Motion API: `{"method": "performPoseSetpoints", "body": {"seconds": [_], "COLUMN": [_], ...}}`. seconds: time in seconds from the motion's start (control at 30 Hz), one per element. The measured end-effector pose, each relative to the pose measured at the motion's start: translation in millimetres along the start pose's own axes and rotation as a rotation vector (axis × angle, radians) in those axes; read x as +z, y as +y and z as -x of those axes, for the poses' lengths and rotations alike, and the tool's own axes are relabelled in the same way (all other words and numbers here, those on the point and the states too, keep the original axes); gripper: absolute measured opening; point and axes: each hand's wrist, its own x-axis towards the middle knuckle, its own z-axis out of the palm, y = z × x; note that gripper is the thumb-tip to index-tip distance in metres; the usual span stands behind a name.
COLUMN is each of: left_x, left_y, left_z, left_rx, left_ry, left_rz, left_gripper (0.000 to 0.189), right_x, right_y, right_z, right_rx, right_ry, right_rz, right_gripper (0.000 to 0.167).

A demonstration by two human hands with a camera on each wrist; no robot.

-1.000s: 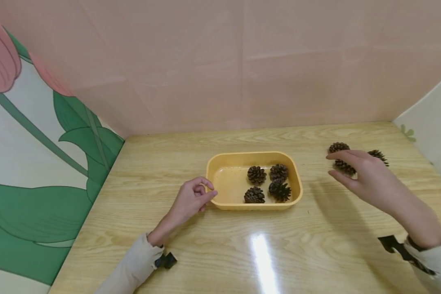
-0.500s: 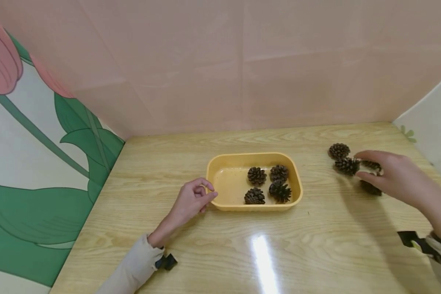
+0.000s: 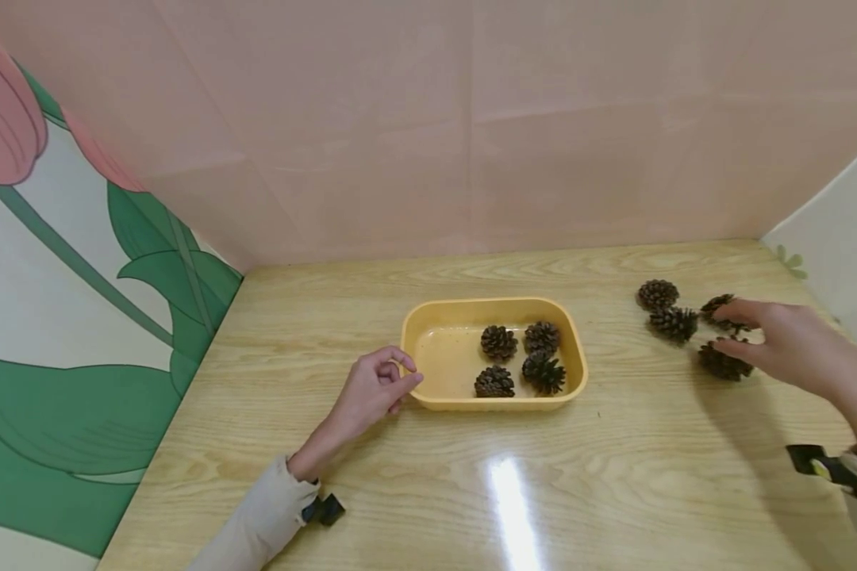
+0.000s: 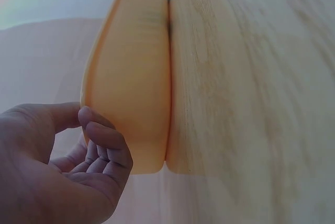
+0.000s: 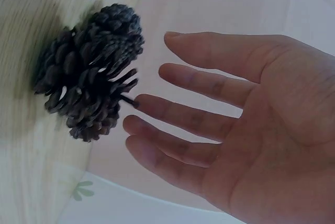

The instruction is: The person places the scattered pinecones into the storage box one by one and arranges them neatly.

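Observation:
In the head view, a yellow plastic basin [image 3: 496, 404] stands mid-table with several pine cones in its right part, one of them a pine cone [image 3: 498, 342]. My left hand [image 3: 374, 385] pinches the basin's left rim between thumb and finger, as the left wrist view also shows. Over at the right, my right hand [image 3: 789, 345] hovers by a loose group of cones. Its fingers [image 5: 183, 111] are spread and hold nothing. Closest to it are a back cone [image 3: 721, 312], partly covered by the fingers, and a front cone [image 3: 724, 361].
Two more cones, a round pine cone [image 3: 658, 295] and a spiky pine cone [image 3: 674, 323], lie left of the right hand. A pink covering [image 3: 464, 135] rises behind the wooden table [image 3: 614, 492]. A patterned panel stands at the left, a white one at the right.
My right hand has moved right, uncovering the two left cones and then more of the two right ones. My left hand stays at the basin rim.

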Motion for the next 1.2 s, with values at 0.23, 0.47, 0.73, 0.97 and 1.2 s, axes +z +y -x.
{"method": "performPoseSetpoints", "body": {"seconds": [0.23,0.47,0.73,0.97,1.2], "left_x": [0.8,0.2,0.2,0.6,0.1], "left_y": [24.3,15.3,-5.2,-6.9,-7.4], "left_z": [9.2,5.1,-2.0,-2.0,-1.3], "left_rx": [0.007,-0.008,-0.001,0.028,0.040], "left_ry": [0.002,-0.002,0.001,0.011,0.008], "left_rz": [0.013,0.003,0.001,0.006,-0.003], "left_gripper": [0.011,0.010,0.014,0.014,0.011], "right_x": [10,17,16,13,9], "right_y": [21,31,30,24,11], "right_z": [-2.2,-5.9,-4.9,-3.7,-2.5], "right_rx": [-0.005,0.017,0.010,-0.007,-0.029], "right_ry": [-0.108,-0.122,-0.114,-0.102,-0.063], "right_rz": [-0.078,-0.099,-0.103,-0.094,-0.096], "right_gripper": [0.052,0.054,0.052,0.049,0.046]}}
